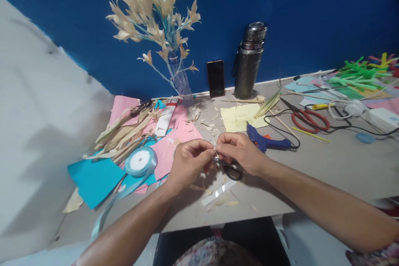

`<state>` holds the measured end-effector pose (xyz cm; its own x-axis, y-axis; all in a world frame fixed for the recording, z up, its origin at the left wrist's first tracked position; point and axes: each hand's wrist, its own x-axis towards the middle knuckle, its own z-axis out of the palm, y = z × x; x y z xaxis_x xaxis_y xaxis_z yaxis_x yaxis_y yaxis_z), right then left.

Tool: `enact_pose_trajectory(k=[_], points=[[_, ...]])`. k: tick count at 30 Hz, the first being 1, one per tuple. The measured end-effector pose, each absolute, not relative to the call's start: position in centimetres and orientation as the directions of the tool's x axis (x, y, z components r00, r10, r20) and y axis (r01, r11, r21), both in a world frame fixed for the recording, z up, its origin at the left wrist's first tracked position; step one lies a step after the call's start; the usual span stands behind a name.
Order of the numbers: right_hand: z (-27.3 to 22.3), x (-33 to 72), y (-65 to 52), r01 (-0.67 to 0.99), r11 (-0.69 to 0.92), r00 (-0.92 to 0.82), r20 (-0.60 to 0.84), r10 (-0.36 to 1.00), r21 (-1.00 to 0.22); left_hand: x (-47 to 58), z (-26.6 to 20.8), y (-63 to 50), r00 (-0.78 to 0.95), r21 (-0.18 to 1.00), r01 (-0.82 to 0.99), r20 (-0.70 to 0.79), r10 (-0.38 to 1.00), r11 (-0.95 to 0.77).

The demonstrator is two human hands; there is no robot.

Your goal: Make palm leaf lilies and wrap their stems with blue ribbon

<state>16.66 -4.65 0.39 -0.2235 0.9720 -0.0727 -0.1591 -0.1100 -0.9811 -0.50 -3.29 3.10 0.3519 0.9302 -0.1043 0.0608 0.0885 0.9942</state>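
Note:
My left hand (192, 160) and my right hand (239, 152) meet above the middle of the table, fingertips pinched together. Between them is something small and pale, too small to make out. Just below my fingers lies a pair of scissors with black handles (233, 173), its blades partly hidden by my right hand. A blue glue gun (264, 139) rests right beyond my right hand. Left of my left hand are pink paper (162, 158) and a roll of light blue ribbon (141, 161), its loose end trailing toward the front edge.
Dried husks (121, 135) lie on coloured paper at left. Husk flowers stand in a clear bottle (181, 79) by the wall, beside a phone (215, 78) and a steel flask (250, 62). Red-handled scissors (310, 121), cables and green pipe cleaners (358, 75) occupy the right.

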Motion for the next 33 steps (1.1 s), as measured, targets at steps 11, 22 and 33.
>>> enact_pose_trajectory(k=[11, 22, 33], points=[[0.63, 16.53, -4.65, -0.016, 0.014, -0.163, 0.016, 0.986, -1.0, -0.35, 3.18, -3.2, 0.321, 0.991, 0.087, -0.127, 0.939, 0.104], [0.59, 16.35, -4.68, 0.027, 0.032, -0.165, 0.027, 0.986, -0.999, -0.31, 3.18, -3.28, 0.328, 0.99, 0.111, -0.118, 0.937, 0.086], [1.04, 16.62, -4.78, -0.099, -0.064, -0.265, -0.035, 0.964, -0.993, -0.8, 2.32, -2.56, 0.432, 0.959, -0.056, -0.228, 0.872, 0.278]])
